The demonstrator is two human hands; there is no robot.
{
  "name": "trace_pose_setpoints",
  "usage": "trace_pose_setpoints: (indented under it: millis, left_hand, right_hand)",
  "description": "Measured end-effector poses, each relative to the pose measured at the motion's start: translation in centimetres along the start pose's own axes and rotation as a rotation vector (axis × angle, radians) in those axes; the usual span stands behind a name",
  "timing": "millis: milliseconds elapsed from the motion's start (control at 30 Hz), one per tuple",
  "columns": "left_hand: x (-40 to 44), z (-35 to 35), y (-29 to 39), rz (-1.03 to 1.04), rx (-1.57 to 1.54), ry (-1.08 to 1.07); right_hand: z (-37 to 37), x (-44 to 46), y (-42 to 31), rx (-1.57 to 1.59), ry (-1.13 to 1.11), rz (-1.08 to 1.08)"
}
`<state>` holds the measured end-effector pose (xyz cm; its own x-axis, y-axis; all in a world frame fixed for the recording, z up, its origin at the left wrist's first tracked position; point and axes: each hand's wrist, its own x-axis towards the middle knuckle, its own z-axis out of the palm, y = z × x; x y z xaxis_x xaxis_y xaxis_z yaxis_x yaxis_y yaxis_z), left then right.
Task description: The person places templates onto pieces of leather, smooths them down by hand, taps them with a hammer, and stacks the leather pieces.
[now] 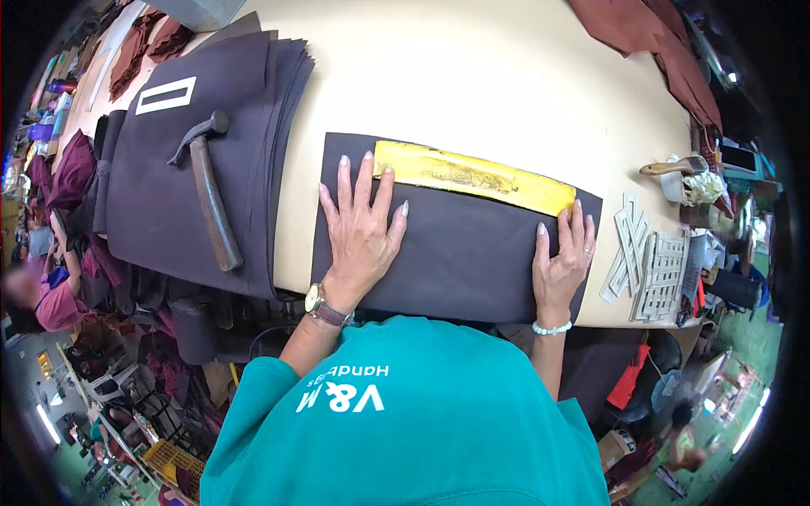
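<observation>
A dark fabric sheet lies flat on the pale table, with a long yellow strip, stained dark in the middle, across its upper part. My left hand rests palm down on the sheet, fingers spread, some fingertips touching the strip's left end. At the strip's right end is my right hand, its fingers apart and fingertips on the strip's corner and the sheet. Neither hand is wrapped round anything.
Left of the sheet, a hammer and a white rectangular frame lie on a dark fabric stack. To the right are pale slotted templates and a brush. Another person is at far left.
</observation>
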<state>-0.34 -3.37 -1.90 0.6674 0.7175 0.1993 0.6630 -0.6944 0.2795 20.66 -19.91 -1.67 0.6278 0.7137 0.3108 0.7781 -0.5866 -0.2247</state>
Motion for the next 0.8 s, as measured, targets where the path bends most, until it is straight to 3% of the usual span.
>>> trace_pose_setpoints:
  millis: [167,300,433,500,633,800]
  left_hand:
    - [0.7,0.1,0.5,0.096,0.115,-0.015]
    - [1.2,0.2,1.7,0.137,0.181,0.039]
    - [2.0,-0.1,2.0,0.180,0.236,0.020]
    - [2.3,0.0,2.0,0.245,0.262,0.030]
    - [2.5,-0.1,2.5,0.234,0.201,-0.047]
    - [2.7,0.0,3.4,0.261,0.267,-0.046]
  right_hand:
    - [-1.3,1.9,-0.1,-0.035,-0.147,0.009]
    - [-1.5,2.5,-1.4,-0.135,-0.103,-0.053]
    - [-1.8,2.8,0.1,0.022,-0.108,-0.030]
    - [-1.4,2.5,2.7,0.151,0.079,-0.003]
    - [-5.4,1.3,7.9,-0.063,0.299,0.180]
    - [-8.4,-0.8,12.9,-0.037,0.363,0.400]
